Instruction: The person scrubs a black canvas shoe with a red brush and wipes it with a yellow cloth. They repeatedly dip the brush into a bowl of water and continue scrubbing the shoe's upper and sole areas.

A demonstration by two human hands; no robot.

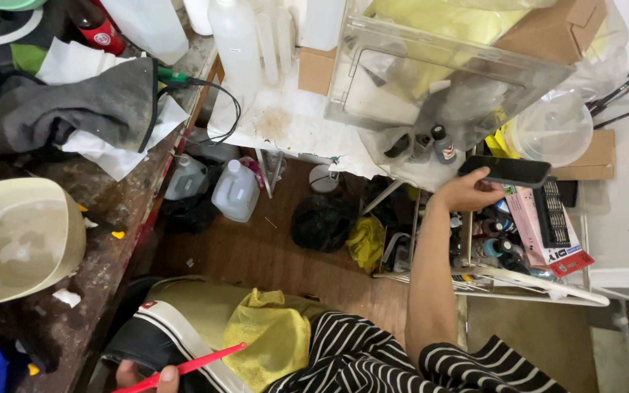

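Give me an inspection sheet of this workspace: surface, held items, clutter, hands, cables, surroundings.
Surface: stained white table; dark worn bench at left.
Held items: dark phone; thin red stick.
Clutter: grey cloth, white bottles, clear plastic box, cardboard boxes.
Hands: right hand grips the phone; left hand holds the stick, mostly cut off.
Cables: black cable with green plug crosses from bench to table.
Surroundings: wooden floor, jugs, black bag, yellow cloth on lap.
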